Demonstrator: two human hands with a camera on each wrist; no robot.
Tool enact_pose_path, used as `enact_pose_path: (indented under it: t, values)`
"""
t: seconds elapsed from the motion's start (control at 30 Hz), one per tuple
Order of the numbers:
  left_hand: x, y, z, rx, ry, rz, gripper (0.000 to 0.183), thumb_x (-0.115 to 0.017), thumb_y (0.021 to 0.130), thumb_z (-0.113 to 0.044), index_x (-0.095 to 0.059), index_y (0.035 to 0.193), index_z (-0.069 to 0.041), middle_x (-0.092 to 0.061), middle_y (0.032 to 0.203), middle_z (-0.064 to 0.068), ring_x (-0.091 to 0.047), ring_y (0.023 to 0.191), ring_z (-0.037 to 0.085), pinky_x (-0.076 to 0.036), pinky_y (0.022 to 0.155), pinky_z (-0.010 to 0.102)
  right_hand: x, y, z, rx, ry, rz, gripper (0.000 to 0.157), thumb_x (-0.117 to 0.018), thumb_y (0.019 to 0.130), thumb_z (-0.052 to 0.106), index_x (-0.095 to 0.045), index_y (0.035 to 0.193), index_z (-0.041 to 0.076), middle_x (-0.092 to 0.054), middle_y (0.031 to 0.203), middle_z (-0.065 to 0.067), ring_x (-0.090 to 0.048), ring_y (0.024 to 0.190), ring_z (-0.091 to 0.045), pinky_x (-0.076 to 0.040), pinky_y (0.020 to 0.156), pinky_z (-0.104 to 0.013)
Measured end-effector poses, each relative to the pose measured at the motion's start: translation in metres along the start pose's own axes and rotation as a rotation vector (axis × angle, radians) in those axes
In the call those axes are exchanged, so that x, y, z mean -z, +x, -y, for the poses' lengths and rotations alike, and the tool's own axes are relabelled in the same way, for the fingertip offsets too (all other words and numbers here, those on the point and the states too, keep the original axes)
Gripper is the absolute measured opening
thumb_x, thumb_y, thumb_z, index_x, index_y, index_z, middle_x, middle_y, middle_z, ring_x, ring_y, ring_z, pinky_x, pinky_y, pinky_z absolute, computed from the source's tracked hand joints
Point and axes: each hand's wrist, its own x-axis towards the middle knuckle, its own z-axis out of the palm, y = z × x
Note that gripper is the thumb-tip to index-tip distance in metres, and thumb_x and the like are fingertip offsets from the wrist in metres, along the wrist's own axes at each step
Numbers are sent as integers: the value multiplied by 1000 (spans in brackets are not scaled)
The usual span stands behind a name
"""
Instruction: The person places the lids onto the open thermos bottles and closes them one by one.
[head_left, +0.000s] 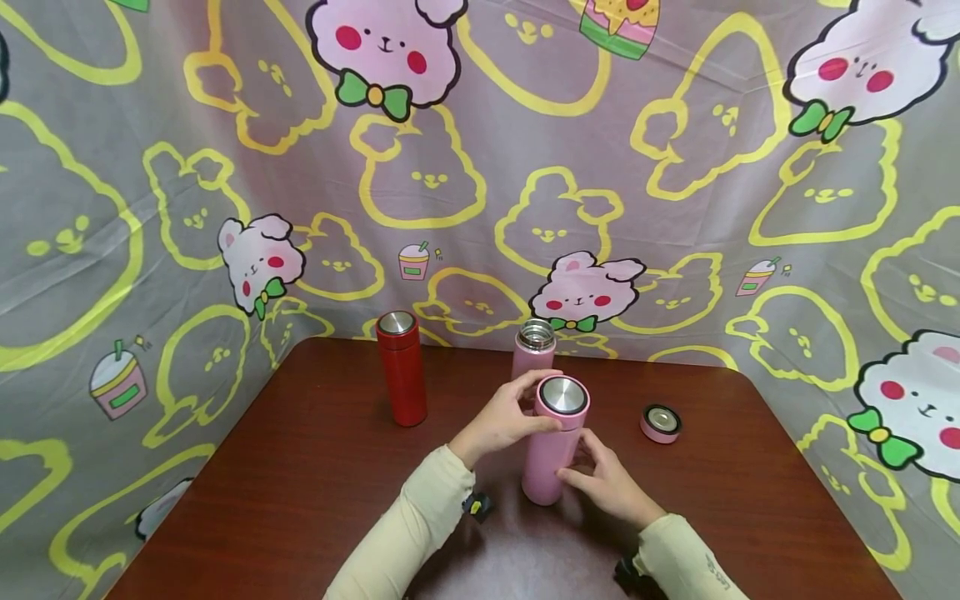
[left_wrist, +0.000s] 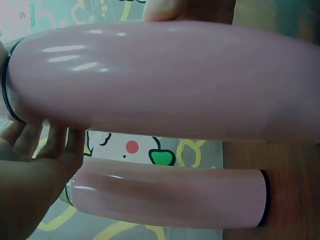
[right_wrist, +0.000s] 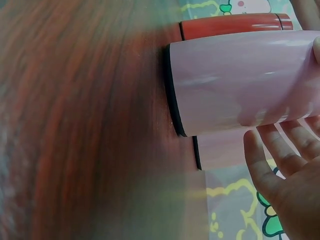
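From my station, the capped bottle (head_left: 549, 467) stands before the open bottle (head_left: 532, 362), left hand (head_left: 510, 419) pinching its lid (head_left: 564, 395), right hand (head_left: 606, 483) curled round below; likely lid-turning, next needing steady counter-grip

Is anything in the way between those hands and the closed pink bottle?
Nothing visible is. The left hand grips the closed pink bottle near its top, and the right hand holds it lower down. The open pink bottle stands behind it, and the loose lid lies off to the right.
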Motion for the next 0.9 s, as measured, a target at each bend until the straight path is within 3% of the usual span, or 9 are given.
enact_pose_path:
  t: [0.27, 0.53, 0.73, 0.9]
  values:
    - [8, 5, 2, 14, 1, 84, 74, -78, 74, -43, -48, 136, -14, -60, 120, 1, -57, 105, 11, -48, 88, 30, 1, 0, 0, -12, -1, 6, 47, -68, 85, 2, -42, 124, -6, -58, 114, -23, -59, 102, -12, -51, 85, -33]
    - [10, 5, 5, -8, 3, 103, 82, -74, 72, -53, -47, 137, -12, -59, 122, 4, -57, 105, 12, -48, 88, 29, -1, -1, 1, -2, -7, -1, 49, -68, 85, 2, -42, 126, -6, -58, 115, -22, -59, 102, -12, -51, 84, -35]
    - [6, 0, 2, 20, -39, 82, 79, -75, 76, -46, -44, 140, -13, -56, 127, 2, -55, 110, 11, -46, 93, 34, -1, -1, 0, 3, -3, 0, 48, -67, 85, 1, -41, 125, -7, -58, 114, -23, -59, 102, -11, -51, 85, -37]
    - [3, -4, -1, -3, -52, 78, 76, -73, 82, -40, -38, 143, -11, -53, 130, 5, -53, 114, 13, -44, 96, 35, -1, -2, -1, 8, 2, -8, 49, -67, 85, 0, -41, 126, -7, -58, 115, -23, -58, 102, -10, -51, 85, -37]
